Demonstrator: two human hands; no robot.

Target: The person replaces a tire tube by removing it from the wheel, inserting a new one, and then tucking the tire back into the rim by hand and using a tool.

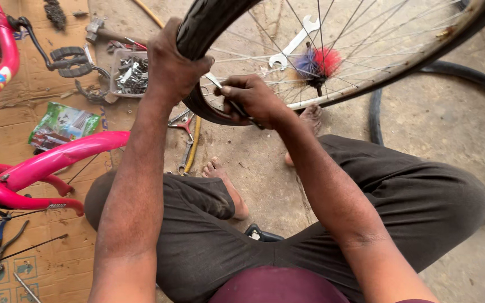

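One bicycle wheel (366,50), one black tyre (203,33) on it, one loose tyre (478,84) far right. One pink bicycle frame (46,163) left. One double-ended spanner (294,42), one tray of small parts (130,73), one green packet (63,124), one pedal (69,60). Two hands: left hand (169,67), right hand (251,98).

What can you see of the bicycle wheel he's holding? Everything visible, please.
The bicycle wheel is held upright and tilted over the concrete floor, only partly in frame. Its metal rim looks worn, with rust spots; thin wire spokes run to a hub wrapped in a blue and red brush. A black tyre sits on the rim at the near side. The left hand grips the tyre from above; the right hand presses a slim metal tool against the rim edge.
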